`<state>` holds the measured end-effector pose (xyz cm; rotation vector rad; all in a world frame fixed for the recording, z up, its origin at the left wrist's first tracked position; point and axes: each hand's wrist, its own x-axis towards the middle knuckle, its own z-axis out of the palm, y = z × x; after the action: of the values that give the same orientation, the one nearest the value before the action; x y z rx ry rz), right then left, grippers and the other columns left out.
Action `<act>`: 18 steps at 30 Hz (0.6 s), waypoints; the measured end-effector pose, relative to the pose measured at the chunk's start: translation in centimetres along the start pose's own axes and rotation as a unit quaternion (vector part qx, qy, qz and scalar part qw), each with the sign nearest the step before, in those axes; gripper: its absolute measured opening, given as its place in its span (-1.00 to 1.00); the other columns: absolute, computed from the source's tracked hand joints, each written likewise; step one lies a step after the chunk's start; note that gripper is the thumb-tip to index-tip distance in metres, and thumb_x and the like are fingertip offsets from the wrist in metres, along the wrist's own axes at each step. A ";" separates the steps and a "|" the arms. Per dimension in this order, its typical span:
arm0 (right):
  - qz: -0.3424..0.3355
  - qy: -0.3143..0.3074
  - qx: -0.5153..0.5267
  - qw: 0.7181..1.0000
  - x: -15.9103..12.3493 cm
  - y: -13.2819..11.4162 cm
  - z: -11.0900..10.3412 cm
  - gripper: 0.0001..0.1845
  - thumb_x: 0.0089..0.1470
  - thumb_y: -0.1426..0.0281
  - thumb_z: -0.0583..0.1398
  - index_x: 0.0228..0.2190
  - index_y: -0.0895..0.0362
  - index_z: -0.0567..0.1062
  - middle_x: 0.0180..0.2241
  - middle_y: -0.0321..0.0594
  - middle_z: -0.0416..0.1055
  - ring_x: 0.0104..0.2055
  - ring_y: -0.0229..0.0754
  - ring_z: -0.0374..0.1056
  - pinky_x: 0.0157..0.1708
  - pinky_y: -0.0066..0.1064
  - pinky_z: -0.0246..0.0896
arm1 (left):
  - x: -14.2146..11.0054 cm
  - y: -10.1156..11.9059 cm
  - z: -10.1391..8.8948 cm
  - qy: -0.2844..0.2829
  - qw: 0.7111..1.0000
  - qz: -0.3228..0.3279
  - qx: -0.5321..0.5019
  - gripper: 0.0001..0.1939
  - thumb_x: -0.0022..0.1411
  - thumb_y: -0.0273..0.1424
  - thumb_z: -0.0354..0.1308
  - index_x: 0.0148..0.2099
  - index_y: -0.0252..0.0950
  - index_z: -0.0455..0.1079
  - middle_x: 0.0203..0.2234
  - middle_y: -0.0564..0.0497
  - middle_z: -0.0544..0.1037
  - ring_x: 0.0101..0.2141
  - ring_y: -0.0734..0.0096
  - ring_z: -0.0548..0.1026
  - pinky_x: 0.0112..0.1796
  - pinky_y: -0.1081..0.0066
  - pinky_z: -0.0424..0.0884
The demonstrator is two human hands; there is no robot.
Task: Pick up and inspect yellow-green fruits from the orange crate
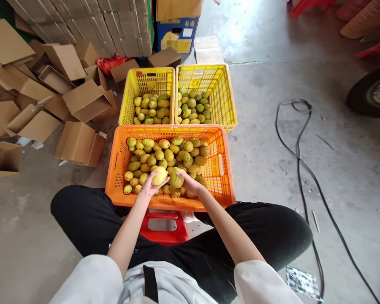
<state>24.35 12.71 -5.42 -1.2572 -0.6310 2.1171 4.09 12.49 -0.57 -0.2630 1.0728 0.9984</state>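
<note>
Left hand, fingers partly open, supports a pale yellow fruit; right hand grips a greener fruit.

Can see a plump, pale-yellow fruit in the left hand, close beside a greener, uneven fruit in the right hand, above piled fruits.

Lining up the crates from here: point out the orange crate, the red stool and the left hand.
Orange crate [220,198]: head view, front right rim.
Red stool [164,237]: head view, near edge.
Left hand [150,185]: head view, palm.
</note>
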 end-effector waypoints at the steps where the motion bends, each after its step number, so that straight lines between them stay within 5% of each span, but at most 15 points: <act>1: 0.002 -0.020 0.035 0.999 -0.5 -0.4 1.0 -0.41 -0.05 0.04 0.37 0.00 -0.05 0.47 -0.03 -0.14 0.60 0.10 0.11 0.49 0.09 0.00 0.42 | -0.9 0.1 0.5 0.002 1.000 0.010 -0.023 -0.76 0.26 -0.42 0.23 -0.01 -0.28 0.49 -0.26 -0.10 0.67 -0.21 0.21 0.66 -0.19 0.24 0.63; 5: -0.020 -0.052 0.102 0.993 -3.5 -2.2 3.6 -0.43 -0.05 0.09 0.40 -0.01 -0.03 0.48 -0.03 -0.12 0.63 0.14 0.13 0.50 0.12 -0.02 0.42 | -4.7 0.6 1.0 -0.038 0.997 0.032 -0.055 -0.70 0.35 -0.18 0.10 -0.13 -0.28 0.52 -0.25 -0.17 0.67 -0.37 0.24 0.59 -0.45 0.35 0.51; 10: -0.038 -0.002 0.139 0.990 -8.0 -2.4 4.8 -0.43 -0.10 0.06 0.49 -0.09 0.00 0.53 -0.10 -0.11 0.65 0.07 0.17 0.54 0.03 -0.01 0.51 | -8.3 0.7 -1.4 -0.034 0.997 0.069 0.007 -0.62 0.32 -0.12 0.16 -0.09 -0.36 0.53 -0.32 -0.19 0.66 -0.47 0.31 0.57 -0.52 0.43 0.46; 14: -0.054 0.064 0.162 0.983 -10.4 -0.7 5.0 -0.46 -0.11 0.09 0.52 -0.13 0.01 0.56 -0.17 -0.16 0.63 -0.07 0.09 0.59 -0.04 -0.05 0.55 | -9.2 0.3 -4.0 -0.031 0.992 0.093 0.072 -0.69 0.20 -0.30 0.35 -0.04 -0.30 0.49 -0.26 -0.11 0.69 -0.36 0.27 0.64 -0.33 0.34 0.60; 18: -0.048 0.104 0.193 0.975 -10.2 0.7 5.2 -0.46 -0.13 0.17 0.52 -0.11 -0.02 0.53 -0.22 -0.23 0.62 -0.17 0.04 0.60 -0.15 -0.06 0.59 | -8.6 -0.3 -5.2 -0.052 0.993 0.070 0.078 -0.72 0.17 -0.40 0.33 -0.05 -0.29 0.49 -0.27 -0.10 0.68 -0.25 0.19 0.67 -0.17 0.22 0.64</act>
<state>23.44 4.61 2.70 -1.1786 -0.1726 1.8818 0.16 4.35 3.86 -0.0070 1.0786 1.0358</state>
